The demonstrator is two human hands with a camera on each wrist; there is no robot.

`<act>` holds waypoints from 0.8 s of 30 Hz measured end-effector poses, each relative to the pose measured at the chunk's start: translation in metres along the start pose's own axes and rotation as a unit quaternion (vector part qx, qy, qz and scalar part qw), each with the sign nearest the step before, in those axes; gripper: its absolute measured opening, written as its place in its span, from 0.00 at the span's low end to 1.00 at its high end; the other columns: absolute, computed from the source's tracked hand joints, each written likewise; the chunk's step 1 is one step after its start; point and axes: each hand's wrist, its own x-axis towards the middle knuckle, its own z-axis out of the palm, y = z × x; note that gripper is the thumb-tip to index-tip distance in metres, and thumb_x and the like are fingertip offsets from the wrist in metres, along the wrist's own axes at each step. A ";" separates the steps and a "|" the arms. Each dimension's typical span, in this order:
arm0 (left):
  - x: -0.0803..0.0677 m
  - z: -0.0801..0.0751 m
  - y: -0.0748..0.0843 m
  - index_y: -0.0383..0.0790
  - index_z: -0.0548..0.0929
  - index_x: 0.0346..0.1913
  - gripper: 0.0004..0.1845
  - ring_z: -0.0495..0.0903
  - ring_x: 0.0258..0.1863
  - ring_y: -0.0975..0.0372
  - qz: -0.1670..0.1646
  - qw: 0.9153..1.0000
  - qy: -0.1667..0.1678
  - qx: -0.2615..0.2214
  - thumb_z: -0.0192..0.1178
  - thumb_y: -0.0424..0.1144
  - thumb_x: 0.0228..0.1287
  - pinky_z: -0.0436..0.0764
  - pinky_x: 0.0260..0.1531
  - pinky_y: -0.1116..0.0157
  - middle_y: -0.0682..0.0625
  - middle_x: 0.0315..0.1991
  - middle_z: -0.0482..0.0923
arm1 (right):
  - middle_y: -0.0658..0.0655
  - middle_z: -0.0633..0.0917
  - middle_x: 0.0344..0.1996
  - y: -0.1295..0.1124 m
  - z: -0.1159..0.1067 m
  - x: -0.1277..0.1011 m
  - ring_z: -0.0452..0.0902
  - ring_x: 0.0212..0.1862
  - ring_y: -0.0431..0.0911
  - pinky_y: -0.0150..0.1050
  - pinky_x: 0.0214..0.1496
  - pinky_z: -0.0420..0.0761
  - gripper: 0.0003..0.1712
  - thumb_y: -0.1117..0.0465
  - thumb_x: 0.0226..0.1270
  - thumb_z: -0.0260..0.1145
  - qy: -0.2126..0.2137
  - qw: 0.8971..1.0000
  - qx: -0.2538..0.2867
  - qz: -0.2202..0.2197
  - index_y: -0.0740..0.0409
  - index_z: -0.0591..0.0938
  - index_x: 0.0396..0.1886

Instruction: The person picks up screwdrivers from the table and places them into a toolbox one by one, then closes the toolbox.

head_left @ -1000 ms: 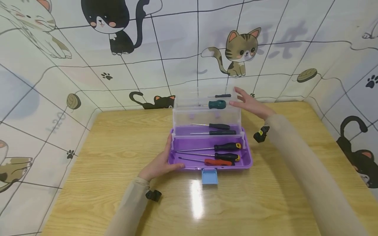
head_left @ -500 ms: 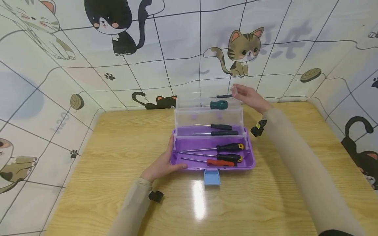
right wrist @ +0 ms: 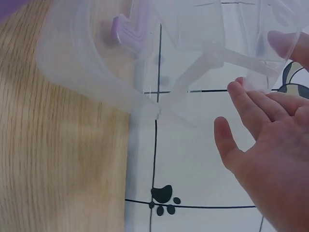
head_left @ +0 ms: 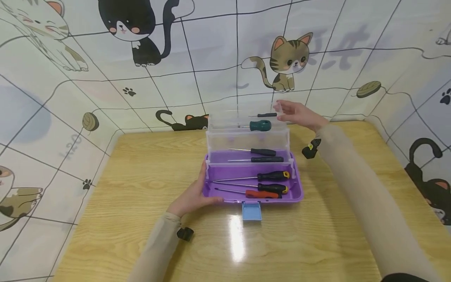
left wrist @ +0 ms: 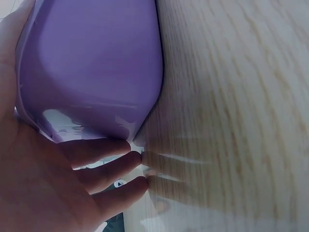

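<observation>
Right hand (head_left: 299,114) nearer clear lid (head_left: 246,117)

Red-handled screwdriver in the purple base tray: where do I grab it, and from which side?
Grip the red handle of the red-handled screwdriver from above, probably with the right hand. It lies flat with its thin shaft pointing left, nearest the front wall of the purple base.

toolbox (head_left: 296,194): purple base, clear fold-out trays, pale blue latch (head_left: 251,212)
teal screwdriver (head_left: 260,125): teal handle
lowest screwdriver (head_left: 260,194): red handle
middle screwdrivers (head_left: 273,175): black handles with yellow ends
tabletop (head_left: 141,164): light wood grain, glossy
wall (head_left: 211,47): white tiles, dark lines, cartoon cats, paw prints
sleeves (head_left: 366,203): beige
</observation>
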 end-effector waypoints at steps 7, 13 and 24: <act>0.001 0.002 -0.001 0.59 0.23 0.74 0.72 0.52 0.72 0.48 0.008 1.000 0.003 -0.013 0.77 0.44 0.48 0.51 0.69 0.51 0.40 0.75 0.47 | 0.64 0.58 0.73 -0.010 0.000 -0.011 0.49 0.73 0.56 0.55 0.71 0.52 0.44 0.61 0.71 0.61 -0.006 1.000 -0.016 -0.007 0.63 0.47 0.77; 0.000 0.002 -0.002 0.59 0.24 0.75 0.71 0.53 0.71 0.47 0.014 1.000 0.006 -0.021 0.77 0.43 0.48 0.52 0.68 0.50 0.41 0.75 0.46 | 0.61 0.62 0.71 -0.015 0.008 -0.026 0.53 0.72 0.55 0.57 0.68 0.57 0.42 0.58 0.71 0.62 0.025 0.999 -0.037 -0.011 0.59 0.51 0.77; -0.002 0.002 0.000 0.61 0.25 0.75 0.70 0.57 0.69 0.45 0.014 1.000 0.005 -0.017 0.76 0.43 0.49 0.54 0.67 0.48 0.36 0.75 0.46 | 0.53 0.68 0.67 -0.019 0.030 -0.060 0.68 0.57 0.52 0.48 0.54 0.69 0.40 0.53 0.70 0.63 0.065 0.997 -0.035 -0.012 0.48 0.57 0.77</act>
